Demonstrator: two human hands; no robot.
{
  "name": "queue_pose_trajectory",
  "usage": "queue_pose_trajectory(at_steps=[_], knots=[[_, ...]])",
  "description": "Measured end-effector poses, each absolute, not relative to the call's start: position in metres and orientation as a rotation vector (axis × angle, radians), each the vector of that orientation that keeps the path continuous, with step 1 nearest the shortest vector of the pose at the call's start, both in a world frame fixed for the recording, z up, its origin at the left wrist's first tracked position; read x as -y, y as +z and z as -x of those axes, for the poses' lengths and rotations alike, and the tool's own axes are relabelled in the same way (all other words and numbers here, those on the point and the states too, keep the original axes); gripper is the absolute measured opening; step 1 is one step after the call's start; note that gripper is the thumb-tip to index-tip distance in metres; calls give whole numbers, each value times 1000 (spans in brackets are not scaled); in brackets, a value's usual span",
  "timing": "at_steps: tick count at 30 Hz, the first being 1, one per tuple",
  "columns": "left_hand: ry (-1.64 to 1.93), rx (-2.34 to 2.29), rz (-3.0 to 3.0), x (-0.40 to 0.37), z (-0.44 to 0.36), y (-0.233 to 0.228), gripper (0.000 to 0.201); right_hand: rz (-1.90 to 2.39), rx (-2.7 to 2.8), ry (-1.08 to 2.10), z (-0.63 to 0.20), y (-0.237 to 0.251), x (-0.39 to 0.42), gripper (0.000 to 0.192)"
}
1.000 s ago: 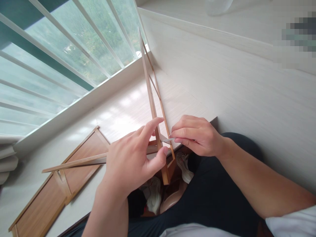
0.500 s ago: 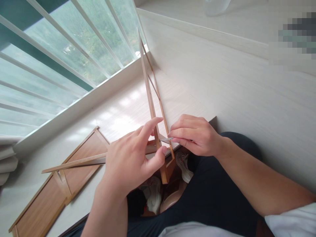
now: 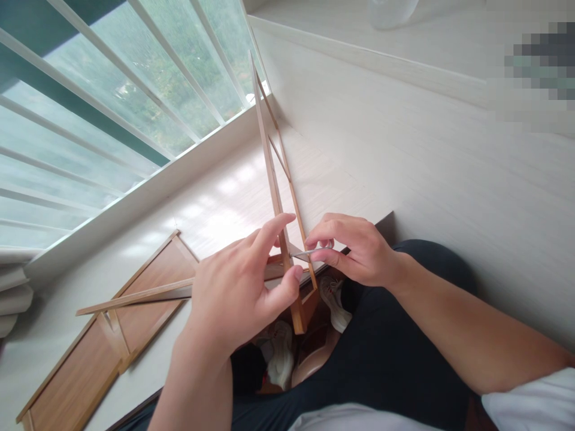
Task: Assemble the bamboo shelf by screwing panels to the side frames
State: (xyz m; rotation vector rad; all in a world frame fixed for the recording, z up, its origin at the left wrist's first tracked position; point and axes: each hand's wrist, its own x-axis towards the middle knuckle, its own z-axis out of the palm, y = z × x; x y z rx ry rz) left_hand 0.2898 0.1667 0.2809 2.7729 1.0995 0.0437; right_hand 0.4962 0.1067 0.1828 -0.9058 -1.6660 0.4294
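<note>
Pinching a thin metal tool (image 3: 300, 253) that reaches the wooden frame (image 3: 273, 179), the right hand (image 3: 357, 245) faces the spread left hand (image 3: 242, 281).

You have two hands in view: a left hand (image 3: 236, 284) and a right hand (image 3: 359, 248). You can count one thin metal tool (image 3: 303, 253), two long wooden rails (image 3: 270, 167) (image 3: 297, 215) converging toward one barred window (image 3: 139, 60), one brown panel (image 3: 72, 374), two pale shoes (image 3: 279, 358) (image 3: 336, 308), one curtain (image 3: 14, 293) and one clear container (image 3: 392, 12).
</note>
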Motion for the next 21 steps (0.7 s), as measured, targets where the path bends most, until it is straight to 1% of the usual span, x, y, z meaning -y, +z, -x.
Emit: queue_pose_trajectory(at_steps=[16,21], knots=[[56,-1104,-2770,-166,-290,280,55,929,1717,528,-517,185,-111,14],[49,-1108,-2770,-167,-289,280,55,1106,1778,565,-520,181,-115,19]])
